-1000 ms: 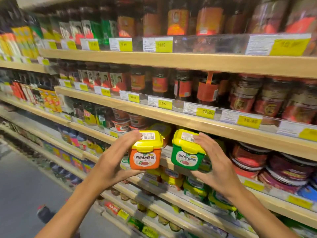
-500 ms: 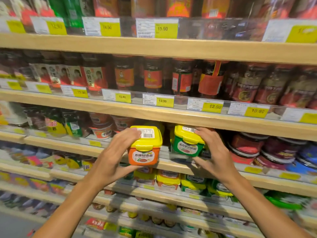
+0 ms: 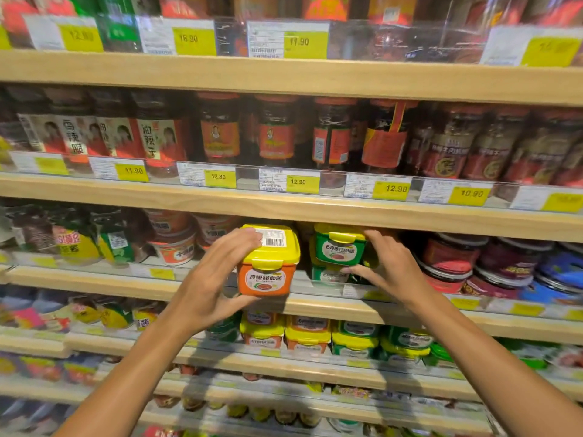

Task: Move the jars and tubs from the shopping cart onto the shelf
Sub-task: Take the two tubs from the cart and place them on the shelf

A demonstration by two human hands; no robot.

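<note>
While both hands are up at the third shelf [image 3: 195, 280], this looks like the placing step, w/ two tubs going in at once; the left hand [image 3: 206, 288] has its grip closed around the orange tub [image 3: 266, 272], thumb under the base, fingers [image 3: 243, 239] over the yellow lid next to the barcode sticker; that tub hangs at the shelf's front lip, apparently not yet set down, though whether its base touches the edge I can't tell; the right hand [image 3: 389, 268] grasps the green tub [image 3: 339, 247], fingers curled round its right side & thumb beneath; it sits further in, on top of another green tub [image 3: 328, 274] of the same kind, so it's prob. nearly placed; jars w/ red labels fill the shelf above [image 3: 284, 206], which leaves little headroom over the lids; more orange & green tubs [image 3: 307, 335] stand stacked on the shelf below; the shopping cart isn't in view, so how much stock remains I can't say.

Next move, as I judge it: push the orange tub back & in, beside the green stack, keeping the lid clear of the board overhead; the clear price strip along the lip needs clearing first; then let go of the green one only once it rests square on the tub beneath, since a stacked tub set crooked could slide off.
</note>
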